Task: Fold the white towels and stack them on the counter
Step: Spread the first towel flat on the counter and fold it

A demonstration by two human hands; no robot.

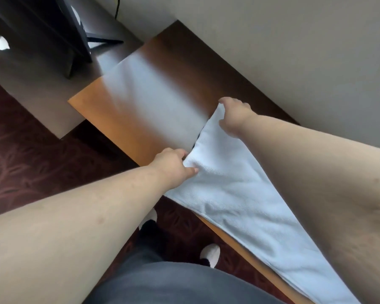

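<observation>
Head view: the left hand [172, 164] has its fingers curled into the near corner of the white towel [235, 194], thumb on top, bunching the cloth just at the counter's front edge. The right hand [234, 116] pinches the far corner, fingers curled under and mostly hidden by the knuckles, so how many hold the cloth cannot be told. Between the two hands the towel's short end runs taut from 7 o'clock up to 1 o'clock.

From that end the towel's long axis stretches toward 5 o'clock, lying on the counter [110, 110] and overhanging its front edge a little; its far end is cut off at the bottom right, and the right forearm covers one long side. A dark gap shows under the lifted end, between the hands.

Toward 11 o'clock from the hands lies a second pale cloth [149, 91], smeared by blur, so its edges are hard to make out; bare wood shows on both sides of it. The counter's back edge meets the wall [294, 51] toward 1 o'clock. Its left end stops near 10 o'clock, beside a lower dark ledge carrying a black stand [53, 36], partly cut off at the top. Patterned carpet [31, 154] fills the floor at 8 o'clock.
</observation>
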